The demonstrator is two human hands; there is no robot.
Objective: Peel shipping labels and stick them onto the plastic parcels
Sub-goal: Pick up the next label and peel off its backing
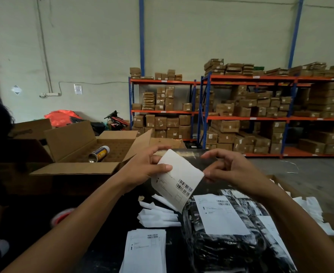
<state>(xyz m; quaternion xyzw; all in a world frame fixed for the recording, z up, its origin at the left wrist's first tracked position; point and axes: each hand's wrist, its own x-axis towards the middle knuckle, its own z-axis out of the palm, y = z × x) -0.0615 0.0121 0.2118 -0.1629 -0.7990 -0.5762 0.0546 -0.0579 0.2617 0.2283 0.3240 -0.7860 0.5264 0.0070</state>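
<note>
The held shipping label [177, 177] is white with black barcodes. The near plastic parcels [229, 241] are glossy black, the top one carrying a white label [221, 215] with black print. White backing strips [158, 213] lie on the black table [111, 203]. At the left, cardboard boxes [79, 154] are brown. The far shelving [241, 81] has blue uprights and orange beams, stacked with brown packages [241, 111].

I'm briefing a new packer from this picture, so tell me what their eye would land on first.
First, the curled white shipping label held up mid-frame: the left hand grips its left edge and the right hand pinches its right edge. Just below lies a black plastic parcel that already bears a label, with a stack of labels to its left. Behind, orange-and-blue shelves full of brown packages fill the right background.
</note>
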